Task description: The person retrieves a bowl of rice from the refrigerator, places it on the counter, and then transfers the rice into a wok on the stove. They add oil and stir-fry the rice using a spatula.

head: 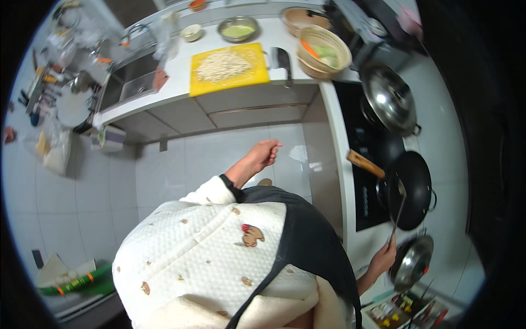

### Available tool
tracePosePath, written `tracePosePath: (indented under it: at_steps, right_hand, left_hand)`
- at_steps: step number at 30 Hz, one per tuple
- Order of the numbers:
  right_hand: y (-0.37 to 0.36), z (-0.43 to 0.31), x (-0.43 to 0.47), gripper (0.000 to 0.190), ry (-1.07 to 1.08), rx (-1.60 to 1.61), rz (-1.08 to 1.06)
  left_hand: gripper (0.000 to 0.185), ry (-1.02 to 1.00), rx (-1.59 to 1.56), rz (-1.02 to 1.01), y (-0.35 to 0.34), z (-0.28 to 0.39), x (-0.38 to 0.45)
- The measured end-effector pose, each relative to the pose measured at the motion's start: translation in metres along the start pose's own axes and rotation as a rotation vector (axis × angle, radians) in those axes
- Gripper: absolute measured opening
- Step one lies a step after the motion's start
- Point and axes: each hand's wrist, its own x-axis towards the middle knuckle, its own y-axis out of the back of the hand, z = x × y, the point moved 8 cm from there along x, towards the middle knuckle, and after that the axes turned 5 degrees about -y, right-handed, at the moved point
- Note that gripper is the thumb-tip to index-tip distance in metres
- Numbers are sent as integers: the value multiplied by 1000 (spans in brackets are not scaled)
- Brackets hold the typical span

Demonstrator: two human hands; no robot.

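My right hand (pixel 384 256) grips the thin metal handle of a ladle or spatula (pixel 399 211). The tool's head rests in or just over a black wok (pixel 416 197), whose wooden handle (pixel 366 163) points toward the counter's front edge. The wok stands on a black glass cooktop (pixel 367 201). Something small and pale shows at the tool's head, too blurred to name. My left hand (pixel 265 155) hangs over the floor in front of my body, its fingers curled into a loose fist with nothing visible in them.
A yellow cutting board (pixel 263 61) bears pale chopped pieces, with a cleaver (pixel 282 61) beside it. Vegetables fill a basket (pixel 343 51). A lidded pan (pixel 388 96) shares the cooktop; another metal lid (pixel 417 263) stands nearer me. A sink (pixel 131 84) is far left, seasonings (pixel 394 310) lower right.
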Motion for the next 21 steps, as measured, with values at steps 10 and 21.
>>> tracePosePath:
  at_steps: [10, 21]
  right_hand:
    - [-31, -39, 19, 45, -45, 72, -37]
    - [-24, -35, 31, 42, -74, -5, -29]
  left_hand:
    - [12, -25, 44, 139, 72, 70, 45]
    - [10, -13, 1, 109, 48, 47, 56]
